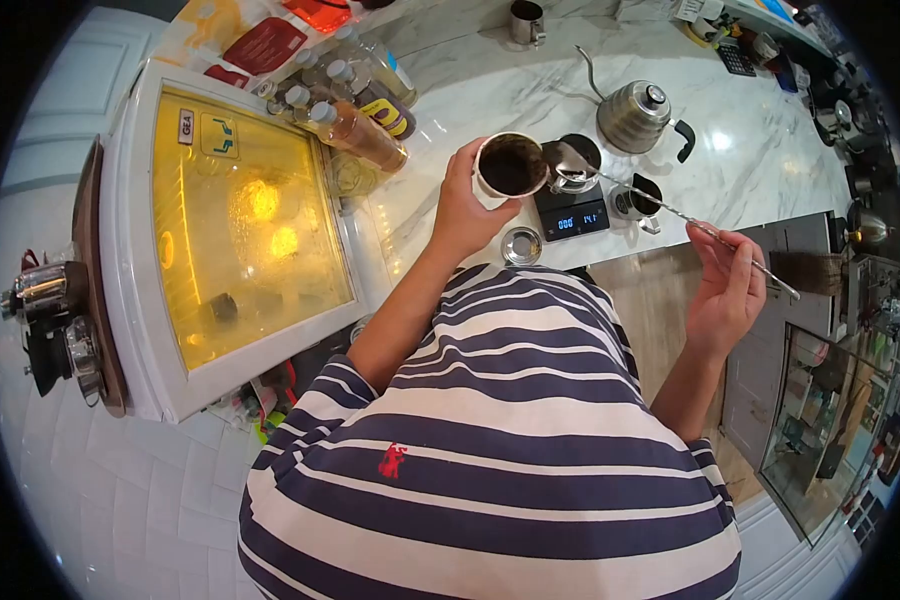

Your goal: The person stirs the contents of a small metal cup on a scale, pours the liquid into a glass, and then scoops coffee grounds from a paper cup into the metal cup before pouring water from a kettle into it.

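Leaning its mouth toward the camera, the cup [511,165] is hanging above the tabletop [750,150] in the person's left hand [465,205], showing a dark filling inside; that hand's grip is clamped round the cup's wall, on the side nearest the body; the long spoon [660,212] is lying just to the right of the cup, its bowl close beside the rim, its long axis running down and rightward to the right hand [725,290], whose grip is pinched together on the handle near the far end; the left hand is thus on the cup, the right hand well apart from it, only the spoon's bowl reaching near; below the bowl a dark-rimmed vessel [588,150] is sitting on the scale [568,218]; a small pitcher [635,200] is standing just beside the scale, a gooseneck kettle [635,115] behind it, a round tin [521,245] nearer the body; bottles [355,125] are lying left of the cup, against a yellow-lit chest [230,230].
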`<state>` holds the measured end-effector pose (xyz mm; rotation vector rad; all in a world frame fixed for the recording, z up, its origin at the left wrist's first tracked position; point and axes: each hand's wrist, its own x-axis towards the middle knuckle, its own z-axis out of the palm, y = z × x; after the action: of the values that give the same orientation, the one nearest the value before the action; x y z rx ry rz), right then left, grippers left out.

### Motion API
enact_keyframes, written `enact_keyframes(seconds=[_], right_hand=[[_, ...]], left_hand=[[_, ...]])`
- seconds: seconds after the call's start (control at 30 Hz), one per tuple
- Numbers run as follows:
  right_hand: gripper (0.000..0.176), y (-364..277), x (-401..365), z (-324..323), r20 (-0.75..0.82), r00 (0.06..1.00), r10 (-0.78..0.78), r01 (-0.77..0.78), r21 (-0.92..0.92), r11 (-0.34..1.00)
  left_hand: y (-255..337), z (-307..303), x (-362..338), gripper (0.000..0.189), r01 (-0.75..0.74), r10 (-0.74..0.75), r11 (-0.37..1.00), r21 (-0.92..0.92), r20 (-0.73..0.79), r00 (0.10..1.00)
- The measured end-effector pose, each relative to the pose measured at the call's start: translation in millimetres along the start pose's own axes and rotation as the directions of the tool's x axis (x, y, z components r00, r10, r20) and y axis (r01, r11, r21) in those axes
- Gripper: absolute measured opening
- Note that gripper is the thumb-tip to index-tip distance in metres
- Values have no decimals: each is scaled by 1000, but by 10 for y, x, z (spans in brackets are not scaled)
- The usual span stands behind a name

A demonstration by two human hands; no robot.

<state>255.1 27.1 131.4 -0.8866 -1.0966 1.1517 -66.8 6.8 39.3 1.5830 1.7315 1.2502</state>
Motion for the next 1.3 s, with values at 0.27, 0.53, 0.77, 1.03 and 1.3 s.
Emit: enact_keyframes(seconds=[0.27, 0.53, 0.77, 1.03, 1.3], right_hand=[[31, 408, 44, -99, 45, 997, -65, 77, -378, 923], [22, 351, -5, 191, 217, 969, -115, 223, -580, 783], [19, 351, 13, 213, 236, 936, -260, 351, -592, 726], [25, 39, -107, 365, 152, 936, -317, 345, -227, 911], [25, 44, -179, 672, 416, 851, -321, 446, -249, 860]], left_hand=[[-226, 102, -98, 81, 49, -49, 999, -7, 2, 999], [-262, 44, -138, 82, 121, -123, 989, -83, -19, 992], [-248, 37, -134, 84, 71, -70, 997, 33, -35, 997], [-180, 49, -76, 84, 25, -25, 1000, 2, -69, 997], [-18, -2, -61, 84, -171, 156, 983, -59, -210, 965]])
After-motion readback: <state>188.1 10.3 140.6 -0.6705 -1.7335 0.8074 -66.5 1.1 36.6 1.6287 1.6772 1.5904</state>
